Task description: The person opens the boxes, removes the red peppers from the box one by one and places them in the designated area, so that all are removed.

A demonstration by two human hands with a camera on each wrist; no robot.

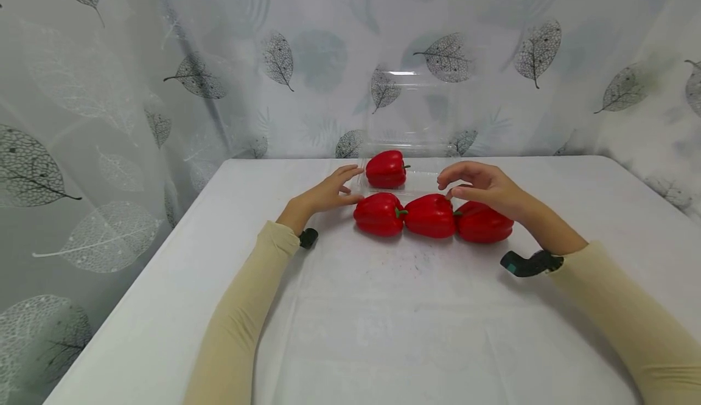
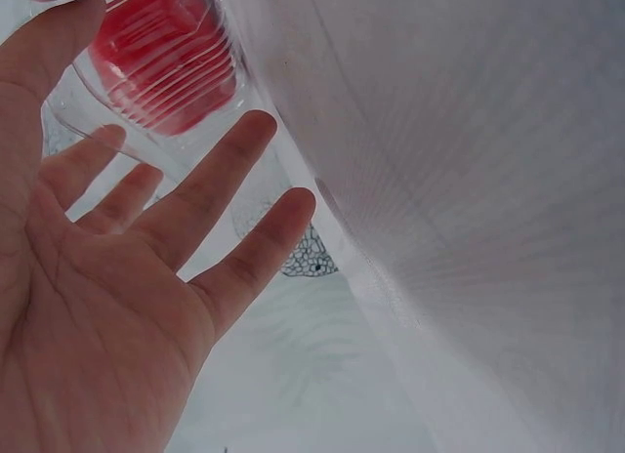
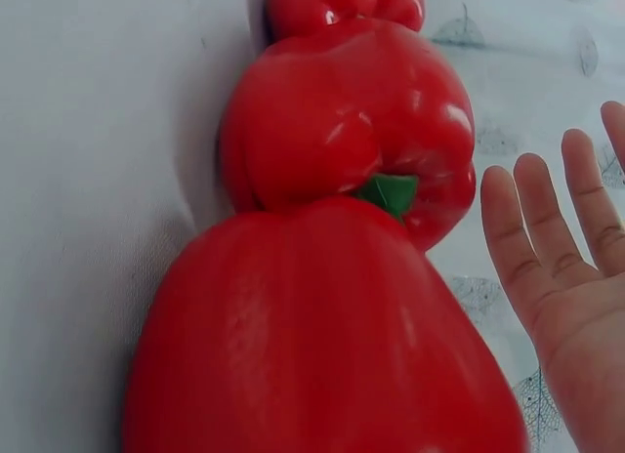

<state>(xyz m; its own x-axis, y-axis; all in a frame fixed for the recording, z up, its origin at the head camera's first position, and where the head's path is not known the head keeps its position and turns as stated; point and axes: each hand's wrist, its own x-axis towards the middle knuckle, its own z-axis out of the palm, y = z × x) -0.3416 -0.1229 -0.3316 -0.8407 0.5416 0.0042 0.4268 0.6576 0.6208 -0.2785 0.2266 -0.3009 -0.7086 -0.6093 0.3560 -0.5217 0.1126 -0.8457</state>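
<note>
A red bell pepper [image 1: 386,169] lies in a clear plastic container [image 1: 429,181], whose see-through lid [image 1: 411,110] stands raised behind it. In front, a row of red bell peppers spans left [image 1: 378,215], middle [image 1: 429,216] and right [image 1: 484,224], with green stems showing. My left hand [image 1: 327,193] is at the container's left side, fingers spread and nothing held; the left wrist view shows its bare palm beside the ribbed container wall [image 2: 181,77]. My right hand [image 1: 487,187] hovers over the right pepper, fingers loosely bent and holding nothing. Its fingers [image 3: 537,219] appear beside the peppers in the right wrist view.
A white cloth [image 1: 383,332] covers the table. Behind the table and along its left side hangs a pale curtain [image 1: 323,107] with a leaf print. Black wrist devices [image 1: 531,264] sit at both sleeve cuffs.
</note>
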